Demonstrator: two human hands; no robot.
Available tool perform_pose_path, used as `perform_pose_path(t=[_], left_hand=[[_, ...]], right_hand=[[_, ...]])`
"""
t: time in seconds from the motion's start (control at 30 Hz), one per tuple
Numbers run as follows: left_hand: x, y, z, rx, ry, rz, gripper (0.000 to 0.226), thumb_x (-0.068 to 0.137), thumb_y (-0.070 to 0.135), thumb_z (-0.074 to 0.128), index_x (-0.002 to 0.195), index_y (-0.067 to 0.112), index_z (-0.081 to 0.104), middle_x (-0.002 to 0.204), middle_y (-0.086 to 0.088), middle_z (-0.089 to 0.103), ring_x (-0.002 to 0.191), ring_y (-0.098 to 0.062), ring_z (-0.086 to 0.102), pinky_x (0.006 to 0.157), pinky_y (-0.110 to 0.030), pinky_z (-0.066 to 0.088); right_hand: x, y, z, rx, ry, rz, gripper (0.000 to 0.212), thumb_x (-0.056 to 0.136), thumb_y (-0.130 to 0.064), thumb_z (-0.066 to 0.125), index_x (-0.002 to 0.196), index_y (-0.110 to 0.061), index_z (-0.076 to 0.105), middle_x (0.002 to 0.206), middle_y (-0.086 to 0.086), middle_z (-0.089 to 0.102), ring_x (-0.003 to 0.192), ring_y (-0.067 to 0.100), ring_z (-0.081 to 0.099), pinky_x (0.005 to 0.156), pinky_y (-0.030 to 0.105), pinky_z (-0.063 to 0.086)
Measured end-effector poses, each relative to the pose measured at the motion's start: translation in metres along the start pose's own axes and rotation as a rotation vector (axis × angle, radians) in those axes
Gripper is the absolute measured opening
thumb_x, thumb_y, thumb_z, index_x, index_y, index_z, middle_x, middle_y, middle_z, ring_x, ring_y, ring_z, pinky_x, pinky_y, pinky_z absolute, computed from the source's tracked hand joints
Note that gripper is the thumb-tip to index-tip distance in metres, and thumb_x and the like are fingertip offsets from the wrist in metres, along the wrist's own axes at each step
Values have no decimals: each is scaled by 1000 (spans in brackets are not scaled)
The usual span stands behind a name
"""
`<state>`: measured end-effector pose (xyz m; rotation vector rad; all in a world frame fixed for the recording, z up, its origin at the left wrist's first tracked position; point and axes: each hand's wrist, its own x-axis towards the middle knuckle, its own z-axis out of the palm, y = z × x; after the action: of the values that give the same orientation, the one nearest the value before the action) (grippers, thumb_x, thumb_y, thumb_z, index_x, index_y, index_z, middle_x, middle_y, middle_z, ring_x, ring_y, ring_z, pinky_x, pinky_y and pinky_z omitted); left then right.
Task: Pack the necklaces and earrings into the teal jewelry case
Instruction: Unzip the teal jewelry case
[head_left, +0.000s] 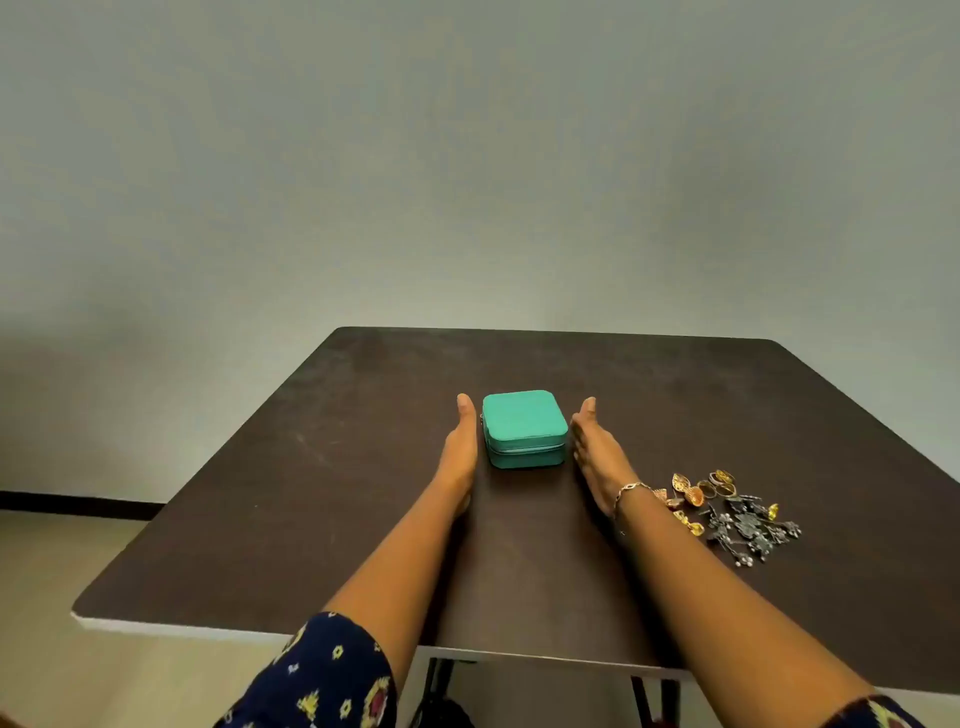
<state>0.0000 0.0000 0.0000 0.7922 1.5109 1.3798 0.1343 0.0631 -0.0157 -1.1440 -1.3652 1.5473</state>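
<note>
The teal jewelry case (523, 427) sits zipped shut in the middle of the dark table (291, 499). My left hand (460, 448) lies flat on its edge just left of the case, fingers straight, holding nothing. My right hand (597, 452) rests the same way just right of the case, a thin bracelet on its wrist. Neither hand clearly touches the case. A pile of jewelry lies to the right: gold earrings and rings (698, 491) and a dark silver necklace (753, 530).
The table's far edge meets a plain grey wall. Its near edge (249, 631) is white-trimmed, with black legs below. Beige floor shows at the left.
</note>
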Motion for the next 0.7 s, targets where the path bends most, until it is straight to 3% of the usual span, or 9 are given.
perform_pose_path(t=[0.1,0.2,0.33,0.4,0.47,0.53,0.63,0.7], left_hand=[[10,-5,1,-63,11,1,69,95,53,12,140,5,33,145,-10,38,134,-22,35,107,-30,27],[13,-10,6,-96,-32,41,69,94,55,13,132,9,46,135,-7,51,115,-14,49,94,-23,35],[16,-13,7,-121,-24,65,61,94,55,15,120,17,56,110,4,61,94,-7,57,75,-17,43],[17,-12,3,-130,-28,73,57,94,56,24,116,16,57,111,2,63,96,-9,61,80,-22,49],[18,-10,-2,-116,-20,105,43,94,48,37,111,15,59,113,-4,63,101,-16,60,91,-36,49],[17,-5,-7,-110,34,128,26,95,31,45,107,12,58,107,-7,60,94,-18,58,87,-39,48],[17,1,-13,-119,110,117,28,94,16,49,120,7,51,106,-8,58,95,-21,55,85,-40,49],[17,3,-17,-121,127,89,25,92,10,49,117,10,52,104,-8,58,96,-23,55,85,-42,49]], right_hand=[[7,2,3,53,-22,-8,65,93,-54,23,141,-12,30,144,2,38,128,14,39,100,24,30],[4,3,9,63,-22,-26,60,94,-52,24,135,-12,41,127,-7,50,108,7,47,93,21,34],[5,7,11,65,-40,-58,67,86,-61,28,131,-16,48,128,-3,55,108,7,53,93,22,38],[0,6,13,93,-52,-71,73,80,-64,30,131,-16,48,128,-5,54,109,8,53,97,24,39],[-11,2,17,128,-45,-94,67,84,-59,30,130,-14,49,128,-4,54,114,11,53,102,29,39],[-24,0,23,177,-34,-120,60,89,-52,31,130,-11,49,128,0,56,116,13,53,102,32,42],[-46,0,35,199,-21,-172,49,93,-44,32,127,-14,51,117,-6,60,104,4,58,86,22,49],[-56,4,40,207,-17,-201,39,95,-39,31,125,-20,48,106,-14,58,90,-4,58,76,15,51]])
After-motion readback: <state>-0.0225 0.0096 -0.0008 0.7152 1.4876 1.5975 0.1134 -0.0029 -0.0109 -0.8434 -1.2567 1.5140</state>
